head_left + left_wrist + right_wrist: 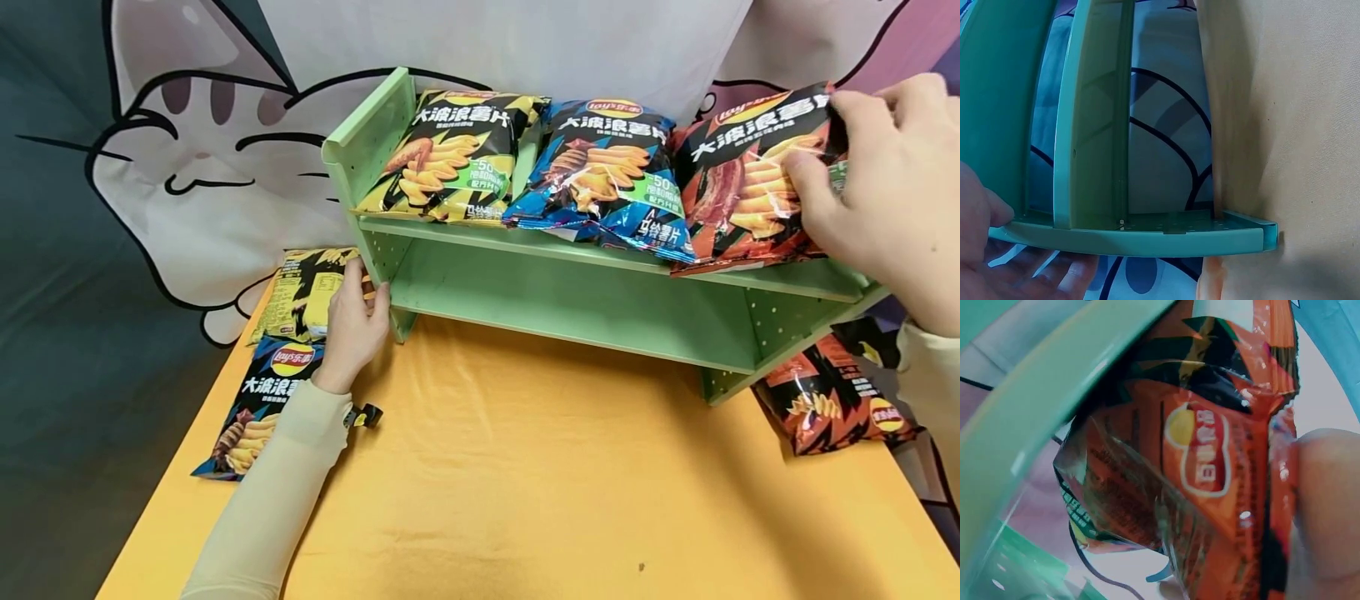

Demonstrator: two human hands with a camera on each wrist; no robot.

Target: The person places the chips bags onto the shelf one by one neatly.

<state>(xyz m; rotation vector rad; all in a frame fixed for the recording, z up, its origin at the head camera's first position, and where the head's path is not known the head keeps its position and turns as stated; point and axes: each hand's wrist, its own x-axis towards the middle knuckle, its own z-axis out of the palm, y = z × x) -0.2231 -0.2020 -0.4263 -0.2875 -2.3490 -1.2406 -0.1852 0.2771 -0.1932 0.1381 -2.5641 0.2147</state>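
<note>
My right hand (907, 192) grips a red and black bag of potato chips (738, 183) by its right side, at the right end of the upper tier of a green two-tier shelf (570, 296). In the right wrist view the bag's orange back (1141, 456) appears close beside the shelf's pale green edge (1041, 406). To its left on that tier lean a blue chip bag (600, 158) and a yellow and black one (457, 146). My left hand (351, 333) holds the shelf's left side panel, thumb and fingers on either side of its edge in the left wrist view.
The shelf stands on an orange-covered table (525, 483). Left of it lie a yellow chip bag (288, 292), back side up, and a blue bag (258, 408), partly behind my left forearm. A red bag (825, 400) lies at the right edge. A cat-print cloth (202, 217) hangs behind.
</note>
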